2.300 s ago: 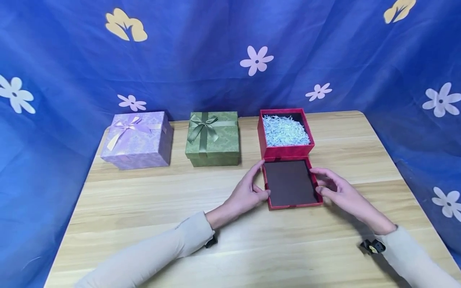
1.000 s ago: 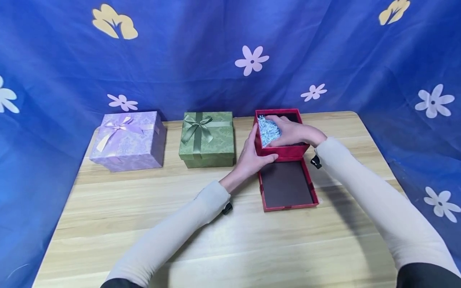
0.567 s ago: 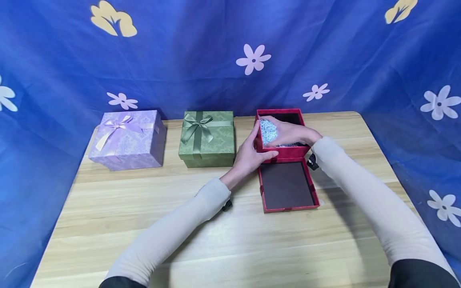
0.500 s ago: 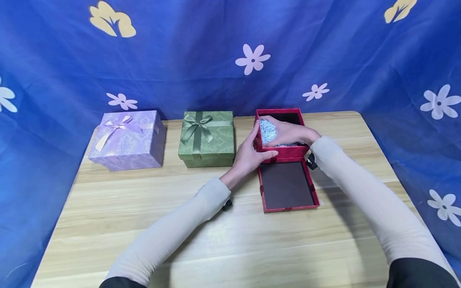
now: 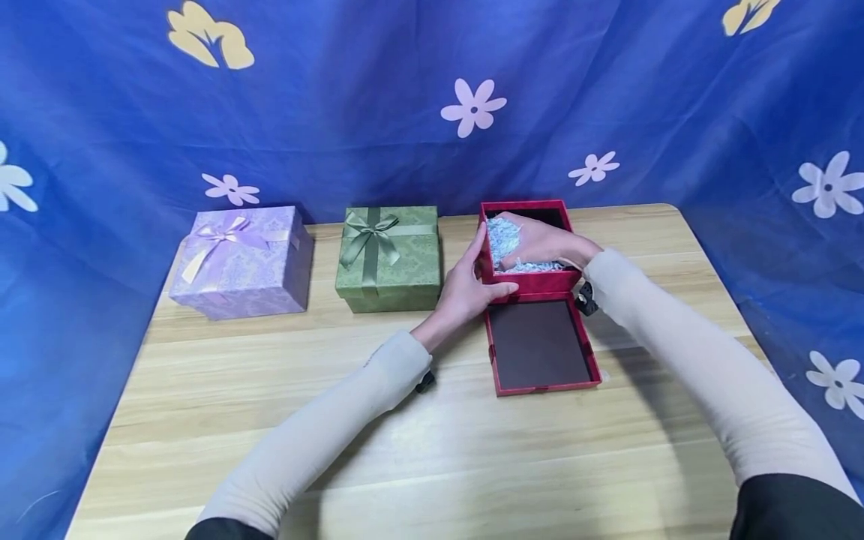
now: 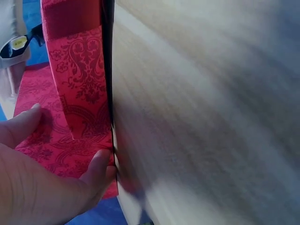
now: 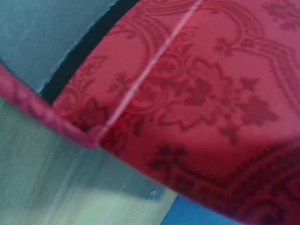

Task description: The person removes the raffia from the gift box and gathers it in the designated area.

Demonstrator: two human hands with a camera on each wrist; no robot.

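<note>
In the head view an open red gift box [image 5: 540, 283] stands at the right back, with pale blue shredded paper [image 5: 502, 236] inside it. My left hand [image 5: 464, 291] holds the box at its front left corner, fingers along the left wall and thumb on the front wall. In the left wrist view the thumb and fingertips touch the red patterned wall [image 6: 56, 140]. My right hand [image 5: 543, 244] reaches into the box, thumb and fingers around the shredded paper at the left side; some fingertips are hidden. The right wrist view shows red patterned wall [image 7: 201, 93] but no hand.
The red lid [image 5: 540, 345] lies inside up against the box's front. A green gift box [image 5: 412, 262] with a bow and a lilac gift box [image 5: 263, 270] stand to the left, both lidded. Behind the wooden table [image 5: 270, 390] hangs a blue flowered cloth [image 5: 378, 97].
My hands have moved from the lid to the box. The left took hold of its corner; the right went inside and pushed the shredded paper left. Lately more shreds show below the right hand.
</note>
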